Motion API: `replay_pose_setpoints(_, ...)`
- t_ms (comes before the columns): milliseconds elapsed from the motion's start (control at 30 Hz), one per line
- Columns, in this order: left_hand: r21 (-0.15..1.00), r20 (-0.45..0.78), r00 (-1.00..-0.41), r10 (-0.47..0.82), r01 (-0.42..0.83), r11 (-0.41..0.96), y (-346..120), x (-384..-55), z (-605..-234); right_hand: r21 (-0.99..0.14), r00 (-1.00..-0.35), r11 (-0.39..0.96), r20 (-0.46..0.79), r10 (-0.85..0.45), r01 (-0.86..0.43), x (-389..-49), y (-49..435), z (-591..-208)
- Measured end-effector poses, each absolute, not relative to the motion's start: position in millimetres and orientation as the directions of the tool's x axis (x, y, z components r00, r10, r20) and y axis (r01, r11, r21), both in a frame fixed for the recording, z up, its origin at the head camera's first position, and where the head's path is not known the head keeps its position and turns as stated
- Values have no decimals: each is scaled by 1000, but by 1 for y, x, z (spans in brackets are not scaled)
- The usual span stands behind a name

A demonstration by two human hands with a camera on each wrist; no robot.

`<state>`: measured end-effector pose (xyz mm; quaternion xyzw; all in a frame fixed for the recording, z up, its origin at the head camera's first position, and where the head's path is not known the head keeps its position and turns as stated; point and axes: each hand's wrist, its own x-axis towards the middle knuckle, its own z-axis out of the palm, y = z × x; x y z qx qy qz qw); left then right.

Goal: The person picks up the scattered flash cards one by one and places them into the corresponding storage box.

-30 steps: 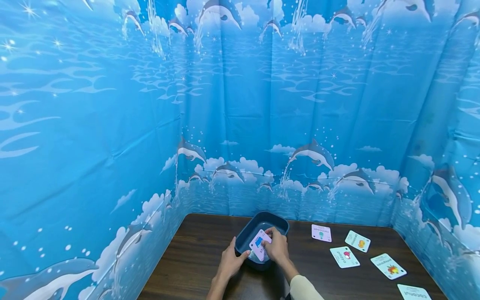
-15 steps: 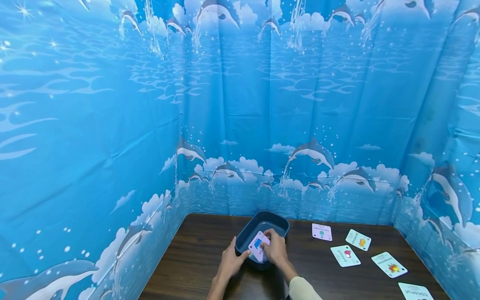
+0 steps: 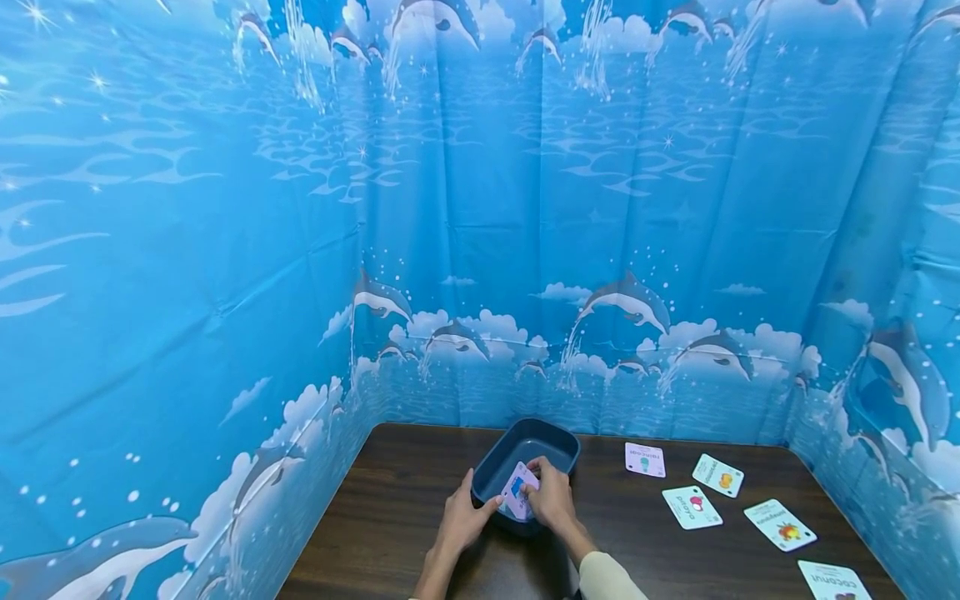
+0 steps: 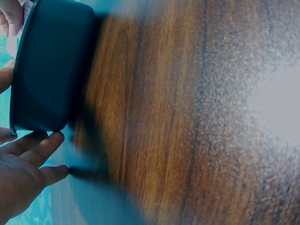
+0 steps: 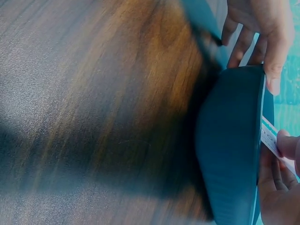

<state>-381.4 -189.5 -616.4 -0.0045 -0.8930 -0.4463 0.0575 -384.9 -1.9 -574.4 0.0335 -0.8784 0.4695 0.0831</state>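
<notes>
A dark blue, rounded rectangular bin (image 3: pixel 504 451) sits on the table, turned at an angle. My left hand (image 3: pixel 461 518) holds its near left side, with the thumb over the rim and the fingers along the outer wall (image 4: pixel 51 70). Over the near part of the bin, my right hand (image 3: pixel 553 498) pinches a pink picture card (image 3: pixel 513 506) by its right side between thumb and fingers. A blue picture on the card is partly covered by the thumb. From the right wrist view, the card (image 5: pixel 270 137) slants across the bin's rim.
Right of the bin, several cards lie spread on the dark wood table (image 3: pixel 360 500): a pink raincoat card (image 3: pixel 645 460), and white ones including the pitaya card (image 3: pixel 692 507) and the coconut card (image 3: pixel 832 581). A blue dolphin curtain (image 3: pixel 495 250) surrounds the table's back and sides.
The pink card has tilted and shifted slightly within my right hand, with its lettering now less visible. My left hand and the bin have stayed almost in place.
</notes>
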Motion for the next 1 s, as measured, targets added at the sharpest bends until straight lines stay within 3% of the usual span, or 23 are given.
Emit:
replay_pose_setpoints(233,798,117,-992,-36,72,598,-189,-381,-616,-796,-984,584,178,-25,-159,-385,0,-574)
replay_pose_setpoints(533,787,133,-991,-21,93,610,-190,-380,-615,-642,-964,730,251,-87,-233,-381,0,-572)
replay_pose_setpoints(1000,786,149,-988,-30,100,610,-190,-380,-616,-670,-962,706,264,-62,-230,-378,12,-565)
